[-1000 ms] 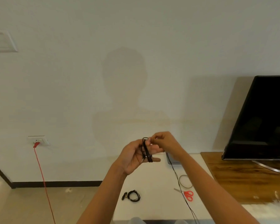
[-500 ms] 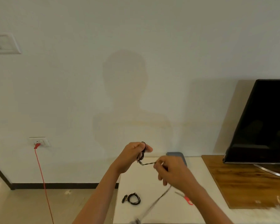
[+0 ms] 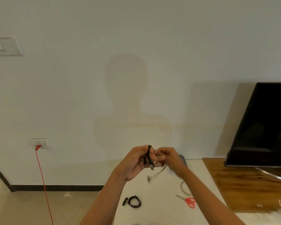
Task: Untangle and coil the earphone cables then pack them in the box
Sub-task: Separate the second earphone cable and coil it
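Black cable (image 3: 148,155) sits at the centre of the head view. It is wound in upright loops round the fingers of your left hand (image 3: 134,163), which curl to grip the bundle, and its long axis runs 12 to 6. Your right hand (image 3: 169,158) touches the bundle from 3 o'clock, with its fingers bent in a pinch on the strand leaving it (blur hides which fingers do the pinching). From that pinch the loose tail (image 3: 158,172) hangs toward 7 o'clock, smeared, with its end free above the table (image 3: 161,215). That is the relation to mind: the free end lies just below the coil and on the right hand's side. I judge that your right hand is the nearer one to carry it up and over for the next wrap, while the left only holds.

Farther down at 6 o'clock a second earphone (image 3: 134,201) lies coiled on the table, with red scissors (image 3: 187,201) at its 3 o'clock. What I take for the box (image 3: 183,160), grey, shows behind your right wrist and is mostly hidden.
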Tool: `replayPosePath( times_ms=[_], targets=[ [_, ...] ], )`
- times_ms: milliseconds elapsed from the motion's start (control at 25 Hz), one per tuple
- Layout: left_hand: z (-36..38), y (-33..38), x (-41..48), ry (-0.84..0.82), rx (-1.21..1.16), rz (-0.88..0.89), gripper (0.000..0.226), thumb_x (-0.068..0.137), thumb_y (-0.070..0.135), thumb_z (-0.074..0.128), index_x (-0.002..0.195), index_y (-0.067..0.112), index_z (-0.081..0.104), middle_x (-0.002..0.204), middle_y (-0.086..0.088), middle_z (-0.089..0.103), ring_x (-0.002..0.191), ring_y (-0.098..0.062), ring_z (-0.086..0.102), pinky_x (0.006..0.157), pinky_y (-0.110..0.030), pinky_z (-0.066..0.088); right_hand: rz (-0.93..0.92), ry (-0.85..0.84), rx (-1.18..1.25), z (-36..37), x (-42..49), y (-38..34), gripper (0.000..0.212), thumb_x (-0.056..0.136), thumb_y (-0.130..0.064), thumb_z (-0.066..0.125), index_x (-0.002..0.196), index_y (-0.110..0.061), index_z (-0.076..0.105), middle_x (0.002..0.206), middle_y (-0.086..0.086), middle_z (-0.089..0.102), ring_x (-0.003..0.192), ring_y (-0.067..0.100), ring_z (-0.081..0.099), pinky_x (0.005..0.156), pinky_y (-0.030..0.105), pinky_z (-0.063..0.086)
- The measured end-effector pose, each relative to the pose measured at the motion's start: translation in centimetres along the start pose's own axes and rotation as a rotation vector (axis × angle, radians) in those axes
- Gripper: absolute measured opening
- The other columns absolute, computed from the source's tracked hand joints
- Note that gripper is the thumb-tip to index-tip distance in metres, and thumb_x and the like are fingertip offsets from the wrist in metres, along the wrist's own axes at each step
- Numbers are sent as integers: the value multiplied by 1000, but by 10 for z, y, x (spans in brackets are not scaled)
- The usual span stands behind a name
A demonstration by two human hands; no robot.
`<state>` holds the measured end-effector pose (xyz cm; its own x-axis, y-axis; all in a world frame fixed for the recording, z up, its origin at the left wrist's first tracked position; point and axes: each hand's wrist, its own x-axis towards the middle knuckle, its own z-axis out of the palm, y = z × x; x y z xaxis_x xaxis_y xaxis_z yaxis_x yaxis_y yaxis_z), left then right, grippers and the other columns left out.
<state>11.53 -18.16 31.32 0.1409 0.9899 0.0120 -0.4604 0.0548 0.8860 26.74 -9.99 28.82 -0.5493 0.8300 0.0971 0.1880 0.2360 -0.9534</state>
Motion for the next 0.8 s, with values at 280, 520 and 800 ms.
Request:
replayPosePath(
  times_ms=[280, 520, 800],
  targets=[
    [-17, 19, 4, 204, 336, 148, 32, 102, 17, 35, 86, 8, 62, 104, -14, 72, 107, -21, 65, 93, -41, 50, 13, -91, -138, 45, -69, 8, 25, 97, -16, 46, 78, -17, 63, 50, -6, 55, 44, 8, 51, 53, 28, 48],
    [-17, 5, -4, -4, 571, 20, 38, 103, 22, 35, 91, -1, 64, 79, 1, 69, 72, -10, 62, 68, -24, 44, -249, 14, -747, -1, -42, -69, 20, 95, -29, 47, 86, -27, 64, 53, -16, 48, 49, 3, 45, 51, 17, 31],
    [6, -8, -1, 10, 142, -80, 38, 103, 18, 30, 79, 5, 57, 58, -2, 45, 61, -19, 61, 98, -55, 43, -1, -102, -40, -26, 6, -41, 15, 89, -24, 62, 91, -15, 74, 73, -3, 64, 55, 4, 46, 56, 17, 38]
  ],
)
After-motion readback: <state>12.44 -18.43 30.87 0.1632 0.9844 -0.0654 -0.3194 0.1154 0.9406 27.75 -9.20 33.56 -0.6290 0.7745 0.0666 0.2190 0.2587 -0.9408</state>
